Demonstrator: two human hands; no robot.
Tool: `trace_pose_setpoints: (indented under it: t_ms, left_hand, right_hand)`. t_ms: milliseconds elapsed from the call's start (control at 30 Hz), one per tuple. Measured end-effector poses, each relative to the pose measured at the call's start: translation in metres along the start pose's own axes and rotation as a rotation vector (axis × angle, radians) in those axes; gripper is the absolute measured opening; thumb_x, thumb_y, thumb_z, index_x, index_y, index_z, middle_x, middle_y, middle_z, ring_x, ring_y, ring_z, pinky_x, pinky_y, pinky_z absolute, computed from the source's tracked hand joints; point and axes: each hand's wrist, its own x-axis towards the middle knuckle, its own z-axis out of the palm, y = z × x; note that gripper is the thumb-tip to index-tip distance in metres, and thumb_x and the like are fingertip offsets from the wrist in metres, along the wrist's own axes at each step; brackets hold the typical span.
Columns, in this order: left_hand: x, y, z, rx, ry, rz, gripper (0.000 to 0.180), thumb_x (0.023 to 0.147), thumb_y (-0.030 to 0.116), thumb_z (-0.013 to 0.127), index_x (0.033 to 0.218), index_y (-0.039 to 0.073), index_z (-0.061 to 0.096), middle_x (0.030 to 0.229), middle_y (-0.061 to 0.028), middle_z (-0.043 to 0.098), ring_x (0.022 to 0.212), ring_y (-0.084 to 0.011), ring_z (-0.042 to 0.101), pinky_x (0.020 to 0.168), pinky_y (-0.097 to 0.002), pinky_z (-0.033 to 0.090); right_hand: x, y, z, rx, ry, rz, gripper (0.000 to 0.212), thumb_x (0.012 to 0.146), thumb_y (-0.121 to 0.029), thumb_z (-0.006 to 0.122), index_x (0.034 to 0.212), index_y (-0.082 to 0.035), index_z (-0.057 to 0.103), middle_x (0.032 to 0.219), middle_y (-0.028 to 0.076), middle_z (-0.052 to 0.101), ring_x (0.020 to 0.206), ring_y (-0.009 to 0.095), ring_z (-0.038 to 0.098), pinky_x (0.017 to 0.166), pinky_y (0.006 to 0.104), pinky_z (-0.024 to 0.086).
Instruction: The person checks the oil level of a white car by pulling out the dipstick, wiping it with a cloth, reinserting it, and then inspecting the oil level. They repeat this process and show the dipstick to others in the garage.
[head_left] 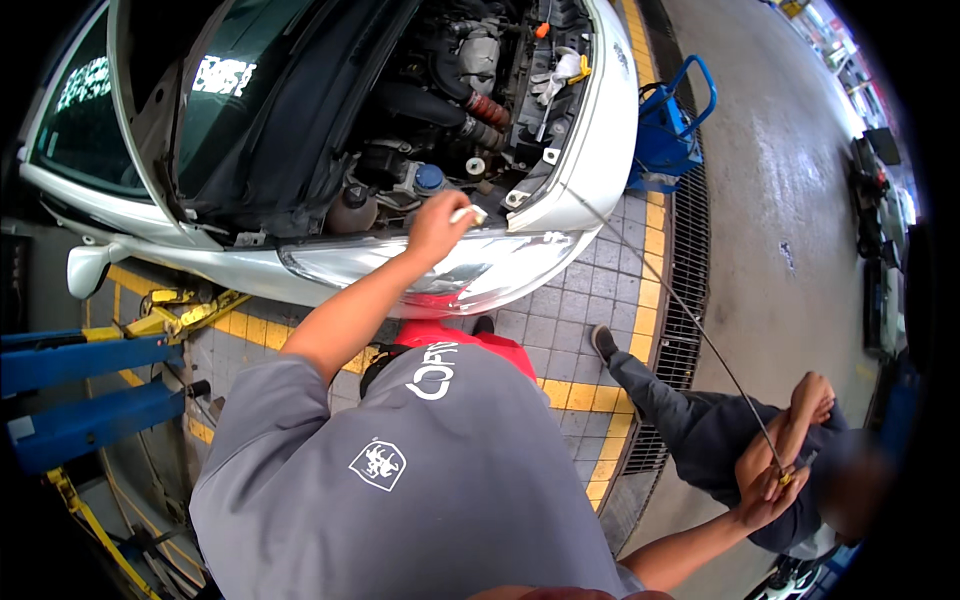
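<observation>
My left hand [436, 230] is over the front corner of the engine bay, fingers pinched on a small white piece of cloth or paper [469, 213] with a dark yellowish mark. Off to the right, my right hand [772, 500] grips an oil dipstick [690, 318] by its yellow handle end. The long thin rod slants up and left, its far tip near the car's front edge. Just beyond my left hand are a blue cap [429, 178] and a brownish reservoir [352, 210] in the engine bay [420, 120].
Wearing dark clothes, another person [720, 430] is close to my right hand. The silver car's headlight [370, 268] lies under my left forearm. White gloves [560, 75] rest on the front panel. A blue cart [665, 135] stands by the floor grate; blue-and-yellow lift arms [95, 385] are at left.
</observation>
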Motion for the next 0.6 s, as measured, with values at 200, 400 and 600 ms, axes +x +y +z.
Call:
trace_pose_setpoints:
  t_ms: [200, 400, 600]
  left_hand:
    - [0.007, -0.022, 0.056, 0.247, -0.308, 0.095, 0.027, 0.081, 0.033, 0.069, 0.094, 0.010, 0.061, 0.096, -0.0060, 0.062, 0.099, -0.0270, 0.057, 0.085, -0.0414, 0.042]
    - [0.006, -0.024, 0.014, 0.026, -0.054, 0.181, 0.038, 0.091, 0.036, 0.061, 0.111, 0.003, 0.063, 0.104, -0.0083, 0.065, 0.100, -0.0253, 0.060, 0.087, -0.0360, 0.046]
    - [0.044, -0.021, 0.003, -0.799, -0.480, -0.684, 0.047, 0.100, 0.044, 0.043, 0.110, 0.001, 0.060, 0.094, -0.0100, 0.071, 0.074, -0.0135, 0.065, 0.064, -0.0245, 0.049]
  right_hand:
    - [-0.048, 0.042, 0.088, -0.051, 0.155, 0.007, 0.017, 0.098, -0.015, 0.049, 0.084, -0.007, 0.042, 0.063, -0.002, 0.037, 0.053, 0.003, 0.033, 0.052, 0.0177, 0.031]
    - [-0.054, 0.148, 0.176, -0.045, 0.178, 0.153, 0.012, 0.095, -0.012, 0.050, 0.086, -0.006, 0.045, 0.062, 0.001, 0.040, 0.056, 0.010, 0.041, 0.060, 0.0236, 0.041]
    - [-0.064, 0.232, 0.268, -0.157, 0.051, 0.203, 0.010, 0.095, -0.008, 0.051, 0.088, -0.005, 0.045, 0.064, 0.003, 0.047, 0.061, 0.014, 0.053, 0.066, 0.0297, 0.049]
